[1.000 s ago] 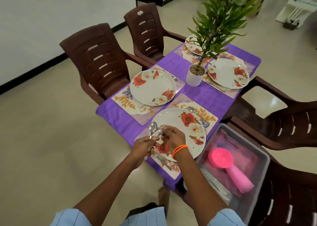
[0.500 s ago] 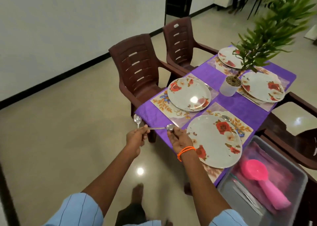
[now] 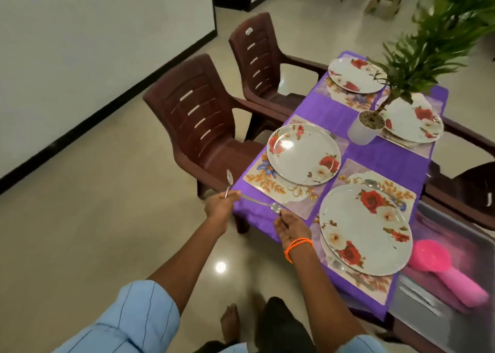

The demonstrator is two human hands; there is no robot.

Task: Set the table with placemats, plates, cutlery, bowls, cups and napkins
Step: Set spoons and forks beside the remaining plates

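Observation:
My left hand [image 3: 221, 205] is off the table's near left corner, shut on an upright spoon [image 3: 229, 181]. It also grips the handle end of a second spoon [image 3: 258, 202] that lies level between my hands. My right hand [image 3: 292, 226] pinches that spoon's bowl at the edge of the purple tablecloth [image 3: 375, 154]. Floral plates sit on floral placemats: a near plate [image 3: 365, 229], a left plate [image 3: 304, 154] on its placemat [image 3: 267, 184], and two far plates [image 3: 356, 75] [image 3: 412, 122]. A fork [image 3: 337, 264] and a spoon [image 3: 375, 185] lie beside the near plate.
A potted plant [image 3: 365, 127] stands mid-table. Brown plastic chairs [image 3: 198, 127] [image 3: 257, 55] line the left side, and more stand on the right. A clear bin [image 3: 439, 296] at the right holds a pink scoop-like item [image 3: 450, 275] and cutlery. Bare floor lies to the left.
My hands moved from over the near plate to the table's near left corner. The two spoons, bunched together before, are now apart, with one stretched between both hands.

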